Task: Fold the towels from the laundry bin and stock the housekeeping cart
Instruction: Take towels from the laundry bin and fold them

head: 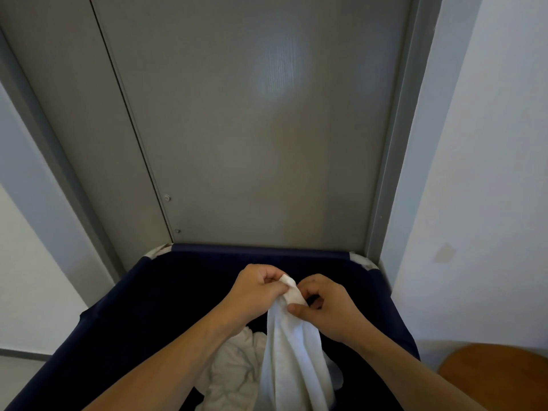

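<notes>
Both forearms reach forward over the navy laundry bin [124,315]. Above its middle, my left hand [255,287] and right hand [324,307] meet on one white towel [292,357], each set of fingers pinching its top edge, which is bunched between them. It hangs down into the bin. More crumpled white towels [231,369] lie inside, just left of it. Behind the bin stands a grey door [252,129].

A grey door [267,129] in a grey frame [397,143] stands between white walls [489,173], brown wooden furniture [498,372] at lower right.
</notes>
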